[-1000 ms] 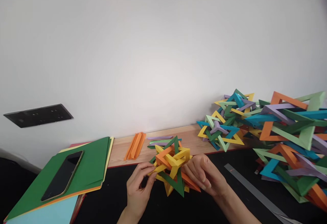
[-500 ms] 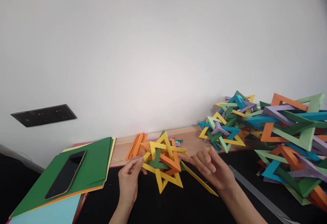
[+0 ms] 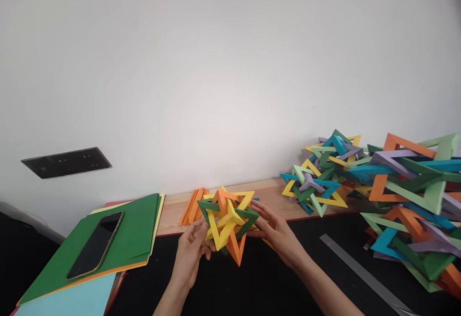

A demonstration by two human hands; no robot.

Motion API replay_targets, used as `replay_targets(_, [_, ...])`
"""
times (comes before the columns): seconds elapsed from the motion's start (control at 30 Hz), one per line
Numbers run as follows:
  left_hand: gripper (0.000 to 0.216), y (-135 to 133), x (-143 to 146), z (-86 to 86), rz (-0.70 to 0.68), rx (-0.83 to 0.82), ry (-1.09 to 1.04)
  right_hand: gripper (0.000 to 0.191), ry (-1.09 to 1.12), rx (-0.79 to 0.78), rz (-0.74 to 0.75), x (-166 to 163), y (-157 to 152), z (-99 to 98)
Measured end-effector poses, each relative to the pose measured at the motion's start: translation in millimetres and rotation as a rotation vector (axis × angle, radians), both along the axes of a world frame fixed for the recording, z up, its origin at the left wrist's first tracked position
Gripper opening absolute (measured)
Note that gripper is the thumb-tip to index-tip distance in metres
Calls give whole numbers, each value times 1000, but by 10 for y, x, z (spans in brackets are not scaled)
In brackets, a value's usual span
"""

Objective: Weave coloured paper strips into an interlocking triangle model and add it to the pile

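Between my two hands is a folded-paper star model (image 3: 230, 217) made of interlocked yellow, green and orange frames. The fingers of my left hand (image 3: 192, 246) are closed on its lower left side. My right hand (image 3: 275, 229) grips its right side, thumb in front and fingers partly hidden behind. One orange point of the model hangs downward above the black mat. Part of a loose yellow strip (image 3: 268, 244) shows below my right hand. Folded orange paper strips (image 3: 193, 206) lie just behind the model to the left.
Finished multicoloured paper stars (image 3: 311, 186) are piled at the right, on the wooden tabletop (image 3: 268, 195) and beyond. A metal ruler (image 3: 360, 270) lies on the black mat (image 3: 216, 292). At left, a phone (image 3: 95, 244) rests on green paper sheets (image 3: 139, 229). A black socket panel (image 3: 66, 162) is on the wall.
The star model has been turned, so a yellow three-armed centre now faces me and an orange point hangs down. My right hand, earlier pointing beside it, has closed on its right side.
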State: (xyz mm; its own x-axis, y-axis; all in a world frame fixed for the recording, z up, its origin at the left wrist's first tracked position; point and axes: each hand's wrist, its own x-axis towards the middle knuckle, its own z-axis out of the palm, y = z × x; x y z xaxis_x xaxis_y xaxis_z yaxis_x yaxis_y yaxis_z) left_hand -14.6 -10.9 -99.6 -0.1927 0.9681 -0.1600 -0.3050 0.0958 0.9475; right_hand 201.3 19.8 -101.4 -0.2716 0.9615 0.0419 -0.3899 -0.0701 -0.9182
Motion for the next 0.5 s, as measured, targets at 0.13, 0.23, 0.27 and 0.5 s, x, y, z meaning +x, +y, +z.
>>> replay_targets(0.13, [58, -23, -25, -3, 84, 143, 380, 53, -64, 22, 8, 7, 41, -41])
replay_targets(0.23, [46, -21, -82, 14, 46, 280, 637, 49, -133, 9, 10, 13, 61, -70])
replay_targets(0.27, [42, -17, -110, 27, 12, 301, 659, 48, -147, 6, 18, 12, 64, -76])
replay_targets(0.5, [34, 21, -291, 110, -21, 244, 546, 49, -214, -16, 26, 24, 71, -100])
